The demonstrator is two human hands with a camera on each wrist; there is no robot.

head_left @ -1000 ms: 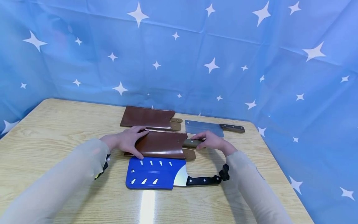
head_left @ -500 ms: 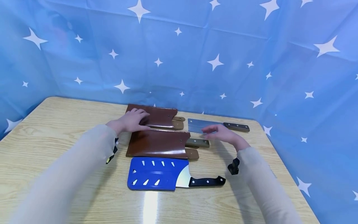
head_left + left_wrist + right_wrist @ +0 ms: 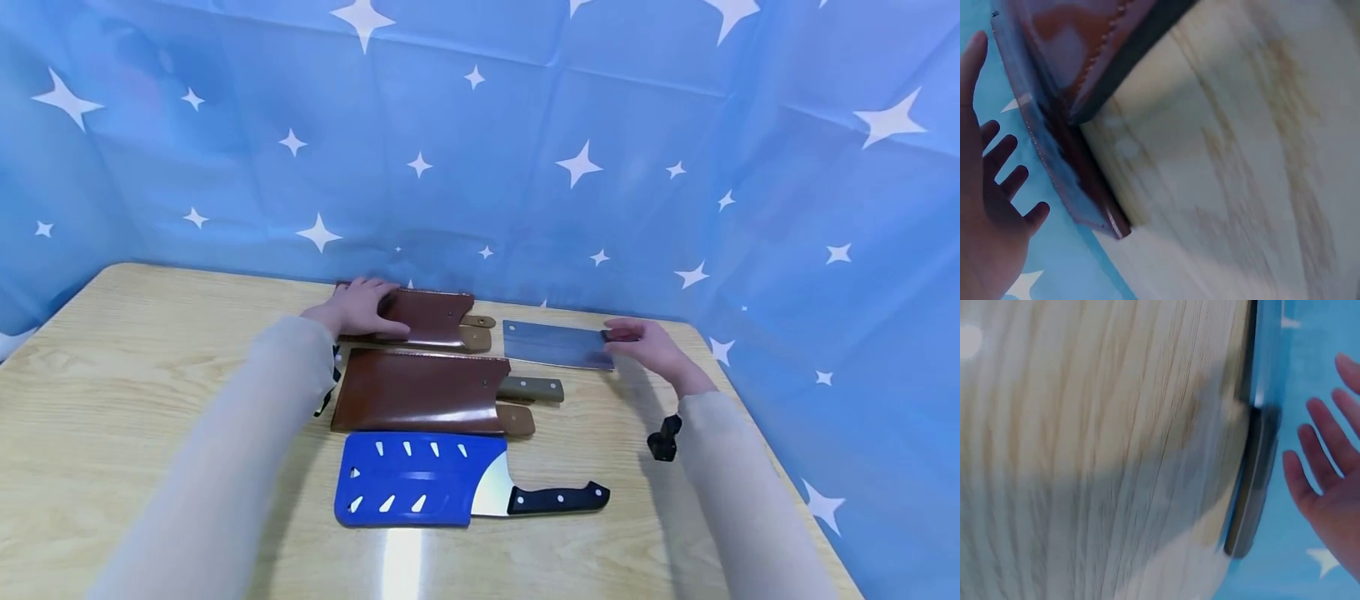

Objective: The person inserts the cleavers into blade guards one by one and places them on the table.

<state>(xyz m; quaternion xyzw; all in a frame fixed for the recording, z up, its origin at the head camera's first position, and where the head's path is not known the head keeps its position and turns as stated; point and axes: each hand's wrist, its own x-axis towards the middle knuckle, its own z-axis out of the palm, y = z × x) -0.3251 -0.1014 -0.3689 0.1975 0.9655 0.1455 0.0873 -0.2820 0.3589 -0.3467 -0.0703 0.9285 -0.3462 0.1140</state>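
My left hand (image 3: 363, 307) hovers at the left part of the far brown leather sheath (image 3: 431, 317), thumb and fingers spread; the left wrist view shows the fingers apart from the leather. At the right, my right hand (image 3: 651, 346) is over the wooden handle (image 3: 1254, 487) of a bare cleaver (image 3: 555, 343), hiding most of it in the head view. Seen from the right wrist, its fingers are loosely extended beside that handle. The cleaver's broad grey blade lies on the table, pointing toward the far sheath's mouth.
In front lies a second brown sheath (image 3: 420, 392) with an olive-handled cleaver (image 3: 531, 389) inside it. Nearer still is a black-handled cleaver (image 3: 558, 500) in a blue slotted blade guard (image 3: 420, 483). A blue star-printed cloth (image 3: 480, 183) hangs behind the wooden table (image 3: 187, 375).
My right hand has left the olive handle and moved right and away to the bare cleaver's handle. My left hand has moved from the near sheath to the far one.
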